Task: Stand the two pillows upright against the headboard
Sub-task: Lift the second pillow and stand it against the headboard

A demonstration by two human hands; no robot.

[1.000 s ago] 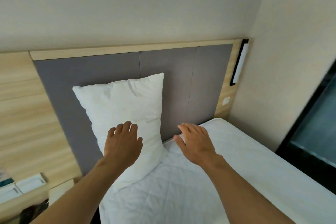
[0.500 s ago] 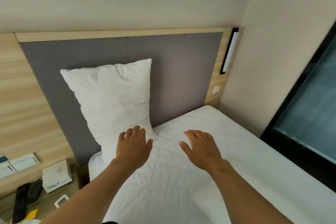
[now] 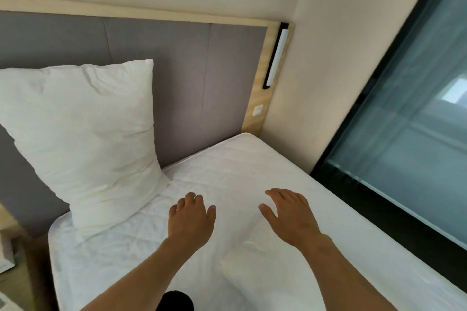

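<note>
One white pillow [image 3: 83, 139] stands upright on the left of the bed, leaning against the grey padded headboard [image 3: 192, 78]. A second white pillow [image 3: 255, 275] lies flat on the mattress between my forearms, partly hidden by them. My left hand [image 3: 192, 219] hovers palm down over the sheet, just right of the standing pillow and apart from it, fingers spread. My right hand [image 3: 290, 214] hovers palm down above the far end of the flat pillow, fingers apart, holding nothing.
The white mattress [image 3: 252, 164] fills the middle. A wall light [image 3: 276, 55] and a switch [image 3: 257, 110] sit on the wooden headboard frame at right. A dark-framed glass panel [image 3: 409, 134] runs along the bed's right side. A bedside table edge [image 3: 7, 260] shows at left.
Both hands have drawn back from the standing pillow and moved right over the mattress. The view has swung right, so the pillow now sits at the left edge.
</note>
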